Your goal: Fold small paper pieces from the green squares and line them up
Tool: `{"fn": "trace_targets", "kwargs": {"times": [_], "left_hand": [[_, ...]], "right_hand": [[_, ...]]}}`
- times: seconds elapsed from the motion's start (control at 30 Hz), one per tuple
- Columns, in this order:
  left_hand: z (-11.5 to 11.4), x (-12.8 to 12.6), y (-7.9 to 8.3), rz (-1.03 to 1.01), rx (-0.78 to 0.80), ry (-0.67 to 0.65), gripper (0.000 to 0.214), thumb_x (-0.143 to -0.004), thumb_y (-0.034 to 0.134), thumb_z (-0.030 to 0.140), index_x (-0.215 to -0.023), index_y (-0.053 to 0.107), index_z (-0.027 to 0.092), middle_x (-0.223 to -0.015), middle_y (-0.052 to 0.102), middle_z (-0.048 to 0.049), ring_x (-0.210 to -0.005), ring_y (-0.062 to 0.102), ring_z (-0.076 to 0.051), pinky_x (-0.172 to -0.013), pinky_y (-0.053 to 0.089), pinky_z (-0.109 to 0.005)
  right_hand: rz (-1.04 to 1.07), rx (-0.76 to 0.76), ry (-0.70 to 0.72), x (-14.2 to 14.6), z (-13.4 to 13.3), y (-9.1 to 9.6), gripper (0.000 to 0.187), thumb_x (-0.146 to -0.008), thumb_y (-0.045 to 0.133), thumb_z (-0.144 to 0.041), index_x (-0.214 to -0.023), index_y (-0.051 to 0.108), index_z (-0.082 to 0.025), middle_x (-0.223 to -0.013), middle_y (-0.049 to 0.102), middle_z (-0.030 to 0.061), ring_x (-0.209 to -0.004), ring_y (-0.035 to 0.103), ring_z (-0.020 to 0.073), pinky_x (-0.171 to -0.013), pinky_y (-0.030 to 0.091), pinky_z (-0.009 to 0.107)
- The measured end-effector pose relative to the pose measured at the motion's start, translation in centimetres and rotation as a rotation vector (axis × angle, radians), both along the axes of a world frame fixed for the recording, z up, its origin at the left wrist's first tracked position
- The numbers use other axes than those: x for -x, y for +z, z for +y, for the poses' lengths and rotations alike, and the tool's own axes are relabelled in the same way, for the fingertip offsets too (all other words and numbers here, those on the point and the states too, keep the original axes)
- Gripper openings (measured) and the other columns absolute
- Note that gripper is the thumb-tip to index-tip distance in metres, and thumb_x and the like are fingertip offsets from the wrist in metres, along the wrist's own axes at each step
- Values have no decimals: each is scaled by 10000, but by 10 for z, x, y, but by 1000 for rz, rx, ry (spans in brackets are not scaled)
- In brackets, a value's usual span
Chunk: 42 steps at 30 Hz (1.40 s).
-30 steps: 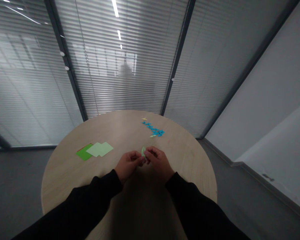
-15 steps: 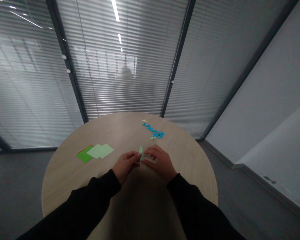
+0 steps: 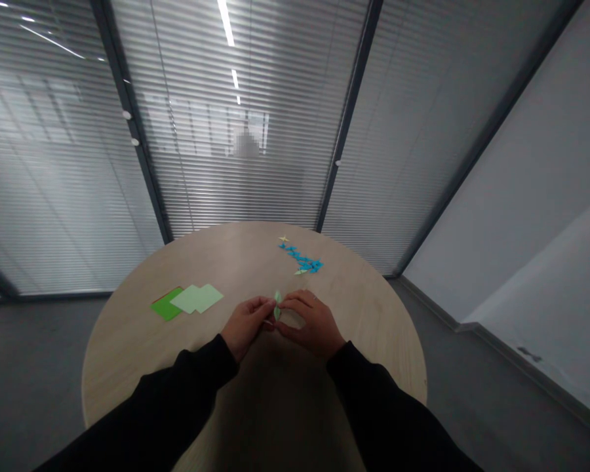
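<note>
Both my hands meet over the middle of a round wooden table (image 3: 128, 354). Between them is a small folded piece of pale green paper (image 3: 277, 305), standing upright. My left hand (image 3: 246, 322) pinches it from the left with curled fingers. My right hand (image 3: 309, 321) pinches it from the right, fingertips pressed against the fold. Black sleeves cover both arms.
Flat sheets of green paper (image 3: 187, 299), dark and pale, lie on the table to the left. A row of small blue folded pieces (image 3: 301, 257) with a yellowish one at its far end lies at the back right. Glass walls with blinds stand behind the table.
The folded paper has sunk slightly lower between my fingers, and my right hand's fingers have closed round it again after being partly spread half a second ago.
</note>
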<state>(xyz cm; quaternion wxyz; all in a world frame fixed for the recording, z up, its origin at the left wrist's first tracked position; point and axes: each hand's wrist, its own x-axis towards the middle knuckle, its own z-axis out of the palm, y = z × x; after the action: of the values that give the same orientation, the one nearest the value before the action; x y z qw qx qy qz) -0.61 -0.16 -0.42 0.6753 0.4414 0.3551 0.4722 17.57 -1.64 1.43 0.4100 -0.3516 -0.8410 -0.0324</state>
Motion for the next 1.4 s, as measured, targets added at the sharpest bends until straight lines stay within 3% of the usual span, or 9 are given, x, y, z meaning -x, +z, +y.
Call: {"fn": "trace_targets", "kwargs": {"times": [0.3,0.47,0.63,0.73,0.83,1.0,1.2,1.3,1.4], "left_hand": [[-3,0,4,62,-23,26,373,-689,827,471,-788,698,135,-677,643,-8,-586,581,-103,-588,466,-233],[-5,0,6,84,-9,37,366,-681,829,462,-757,673,141,-680,665,-22,-579,596,-113,-579,465,-240],[-1,0,1,66,4,48,365,-673,834,452,-754,666,138,-686,659,-18,-587,600,-112,-591,481,-241],[0,0,0,61,-7,46,369,-674,832,454,-752,659,137,-699,660,-21,-602,604,-114,-606,489,-247],[-1,0,2,59,-18,37,372,-679,824,459,-756,649,141,-690,652,-17,-594,592,-113,-598,478,-248],[-2,0,3,71,-35,24,378,-680,820,466,-755,638,144,-669,629,-4,-590,572,-106,-598,461,-244],[-1,-1,2,57,-9,3,363,-673,816,447,-755,630,146,-664,619,-2,-601,567,-104,-612,461,-238],[-2,-1,3,66,-22,5,365,-670,812,456,-727,614,154,-658,602,4,-595,564,-108,-621,477,-250],[-2,0,4,90,-48,-12,357,-686,799,458,-741,615,156,-655,605,4,-585,563,-108,-616,475,-250]], "right_hand": [[15,39,-28,2,-3,-2,193,-843,713,-339,-992,671,-224,-1001,674,75,-933,615,224,-829,523,357],[-67,-72,-73,1,-4,-2,81,-901,645,-298,-920,690,-234,-949,694,67,-889,615,215,-780,512,342],[-290,-181,-81,1,-2,-2,98,-931,606,-269,-942,699,-240,-988,714,66,-842,602,210,-769,495,352],[-316,-195,-80,1,-1,-4,101,-935,596,-243,-964,692,-233,-1027,716,70,-876,607,223,-797,501,368],[-287,-189,-41,2,-2,-4,116,-948,575,-225,-997,680,-226,-1061,721,69,-920,614,227,-818,511,368],[-240,-156,-53,4,-5,-2,141,-965,537,-188,-980,672,-225,-949,741,62,-875,638,217,-810,518,362],[-173,-145,-51,3,1,-6,179,-923,588,-174,-1069,685,-208,-1067,725,104,-954,642,248,-858,523,411],[-10,-39,21,0,4,-8,138,-944,613,-249,-1046,705,-233,-1069,708,92,-992,643,230,-866,531,390],[180,163,87,-2,6,-10,119,-932,651,-333,-959,723,-242,-1061,680,68,-901,655,184,-738,546,305]]}}
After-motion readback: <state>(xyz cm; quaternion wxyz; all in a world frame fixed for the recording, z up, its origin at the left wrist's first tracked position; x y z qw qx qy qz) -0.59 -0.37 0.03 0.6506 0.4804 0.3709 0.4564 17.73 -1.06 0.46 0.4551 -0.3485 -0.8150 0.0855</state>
